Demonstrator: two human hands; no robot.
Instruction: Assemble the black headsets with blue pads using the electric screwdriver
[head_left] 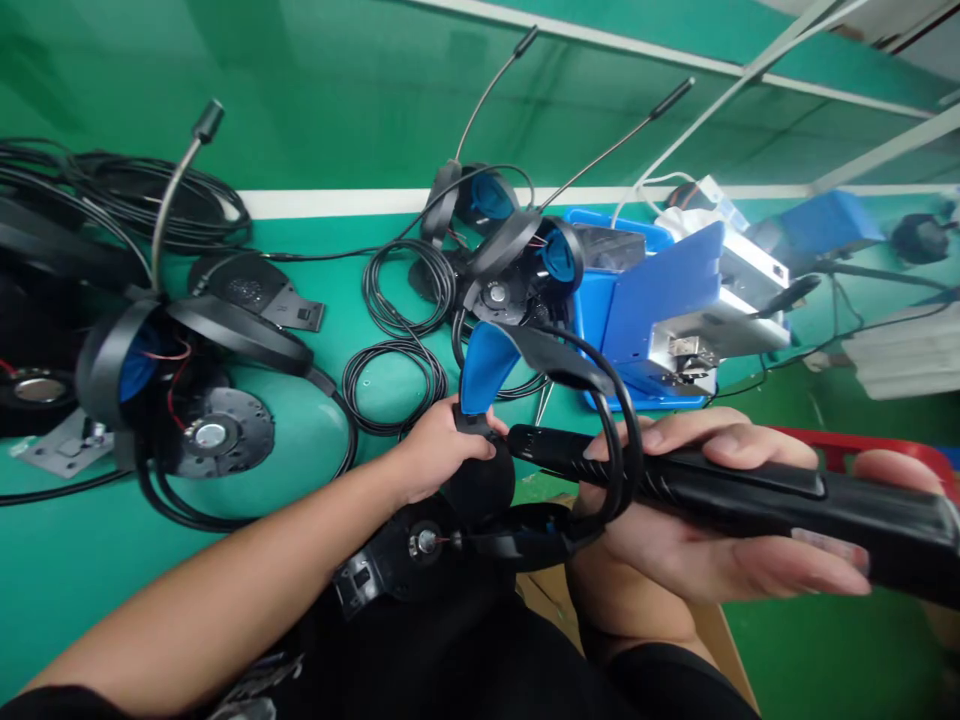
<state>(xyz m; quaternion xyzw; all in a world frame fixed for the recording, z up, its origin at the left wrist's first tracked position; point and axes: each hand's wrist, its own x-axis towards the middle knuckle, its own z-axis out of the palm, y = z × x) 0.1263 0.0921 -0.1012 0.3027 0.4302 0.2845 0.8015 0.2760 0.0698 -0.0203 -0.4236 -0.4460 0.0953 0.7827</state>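
Observation:
My left hand (pixel 439 452) is closed on one end of a partly opened headset (pixel 551 355), by a dark ear cup part beside its blue lining. The headset's curved band arches over toward my right wrist. Its other end, an ear cup with a bare round speaker (pixel 426 540) and a thin red wire, hangs low in front of my body. In my right hand (pixel 697 520) lies a black electric screwdriver (pixel 742 495), fingers wrapped round its body. The screwdriver's front end points left, close to my left fingertips. Its bit is too hidden to make out.
More open headsets (pixel 214 430) with boom microphones lie at left and at the back (pixel 517 250). Coiled black cables (pixel 405 385) rest between them. A blue and silver machine (pixel 675 310) stands at right by a blue tray (pixel 589 310). A red bin edge (pixel 862 450) shows farther right.

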